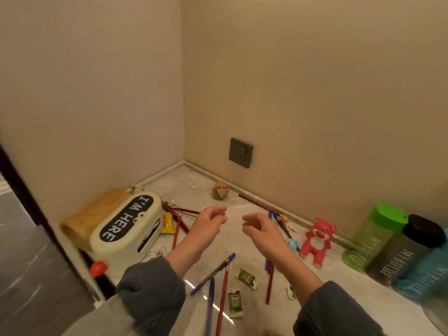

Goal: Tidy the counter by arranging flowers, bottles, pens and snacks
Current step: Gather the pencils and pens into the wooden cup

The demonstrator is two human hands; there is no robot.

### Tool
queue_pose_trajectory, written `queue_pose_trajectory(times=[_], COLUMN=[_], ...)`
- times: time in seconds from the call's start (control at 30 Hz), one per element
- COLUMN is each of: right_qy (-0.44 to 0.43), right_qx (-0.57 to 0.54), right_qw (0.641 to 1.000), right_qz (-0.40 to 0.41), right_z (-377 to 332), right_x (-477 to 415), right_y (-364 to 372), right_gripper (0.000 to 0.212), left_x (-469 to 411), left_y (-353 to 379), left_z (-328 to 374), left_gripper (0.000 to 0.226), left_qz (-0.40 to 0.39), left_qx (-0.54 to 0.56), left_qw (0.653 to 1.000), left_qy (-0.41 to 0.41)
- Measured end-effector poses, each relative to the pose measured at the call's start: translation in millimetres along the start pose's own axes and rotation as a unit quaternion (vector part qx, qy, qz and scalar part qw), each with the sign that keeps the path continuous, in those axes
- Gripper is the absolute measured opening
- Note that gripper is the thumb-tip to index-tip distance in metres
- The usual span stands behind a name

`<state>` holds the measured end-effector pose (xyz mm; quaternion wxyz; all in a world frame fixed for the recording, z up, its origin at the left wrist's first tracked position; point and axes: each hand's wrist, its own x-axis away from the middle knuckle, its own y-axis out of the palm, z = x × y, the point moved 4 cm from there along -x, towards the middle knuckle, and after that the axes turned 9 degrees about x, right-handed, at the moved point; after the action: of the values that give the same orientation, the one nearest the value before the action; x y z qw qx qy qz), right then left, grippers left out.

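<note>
The left hand [211, 221] and right hand [261, 229] hover above the tabletop [194, 185], palms facing, fingers loosely curled and holding nothing, probably poised to start gathering. Pens [213, 275] and snack packets [246, 278] lie scattered at 6 o'clock. The bottles [373, 236] stand grouped at 4 o'clock against the wall.

On the counter [194, 187], a tissue box [126, 229] stands at the left edge, with a paper bag [97, 212] behind it against the left wall. Pens [212, 274] lie scattered across the middle and front, with snack packets [246, 277] among them near the front. A toy bear [316, 241] stands right of them by the back wall, and three bottles [371, 238] stand in a row further right. What may be a small wooden toy [220, 189] sits near the back corner, below the socket [240, 153] on the wall
</note>
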<state>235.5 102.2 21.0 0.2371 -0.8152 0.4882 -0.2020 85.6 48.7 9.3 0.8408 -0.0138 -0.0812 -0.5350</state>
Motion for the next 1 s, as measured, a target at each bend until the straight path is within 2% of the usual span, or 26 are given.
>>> queue_pose_trajectory(times=[0.27, 0.4, 0.53, 0.63, 0.77, 0.83, 0.93, 1.0], right_qy=[0.003, 0.057, 0.123, 0.136, 0.171, 0.161, 0.131, 0.117], right_qx=[-0.006, -0.035, -0.071, -0.092, -0.212, -0.246, -0.204, -0.166], right_qw=[0.998, 0.989, 0.971, 0.968, 0.942, 0.934, 0.956, 0.971], right_qz=[-0.063, -0.133, -0.194, -0.190, -0.195, -0.201, -0.166, -0.129], right_z=[-72, -82, -86, -89, -91, -100, -116, -124], right_x=[-34, -38, -39, -42, -43, -43, -50, -57], right_y=[108, 164, 197, 210, 226, 229, 215, 193], right_gripper=[0.027, 0.030, 0.024, 0.034, 0.045, 0.039, 0.021, 0.020], left_x=[-4, -4, -4, -6, -12, -15, -22, -27], left_y=[-137, -195, -223, -231, -238, -238, -234, -225], left_z=[22, 17, 5, 0, -7, -6, -1, 3], left_gripper=[0.027, 0.030, 0.030, 0.026, 0.028, 0.031, 0.037, 0.043], left_qz=[0.097, 0.156, 0.166, 0.161, 0.141, 0.132, 0.126, 0.122], left_qx=[-0.047, -0.061, -0.107, -0.131, -0.156, -0.147, -0.134, -0.107], left_qw=[0.991, 0.981, 0.978, 0.976, 0.977, 0.980, 0.983, 0.987], left_qy=[0.081, 0.099, 0.069, 0.062, 0.028, 0.020, 0.013, 0.010])
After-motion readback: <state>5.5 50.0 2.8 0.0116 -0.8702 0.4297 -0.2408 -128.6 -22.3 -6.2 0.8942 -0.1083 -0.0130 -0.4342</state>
